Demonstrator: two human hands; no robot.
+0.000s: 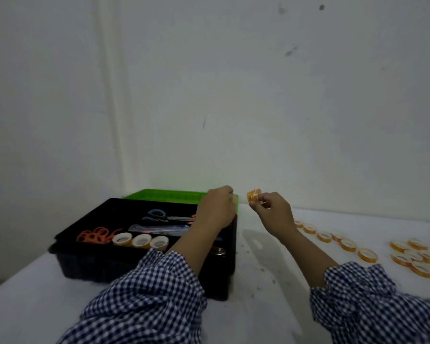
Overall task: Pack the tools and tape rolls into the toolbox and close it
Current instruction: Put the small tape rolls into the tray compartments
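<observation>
Here, the black toolbox (97, 266) sits open towards the left side of the white table (271, 306), its green lid (164, 196) lying back behind it against the wall (233, 95). Inside, three tape rolls (140, 240) stand side by side along the near wall, touching one another. Just left of them lies a tangle of orange rings (94, 235). Behind the rolls a long packaged tool (159, 229) lies flat, and further back are the blue-handled scissors (157, 216), blades pointing right.

The left hand (216, 209) hangs over the far right corner of the toolbox, close to the lid's edge, with its fingers curled inward. Whether it holds anything cannot be told, since the fingertips are turned away and blurred. The right hand (273, 209) is raised just beyond the toolbox's right side and pinches a single orange tape roll (253, 195) between fingertips and thumb, clear of the table. The two hands are near each other but apart.

To the right, a loose row of tape rolls (348, 244) trails across the table towards its right edge, lying flat. Beyond them, a tighter cluster of rolls (413, 256) sits near that right edge. Both forearms come out of blue and white checked sleeves (147, 294).
</observation>
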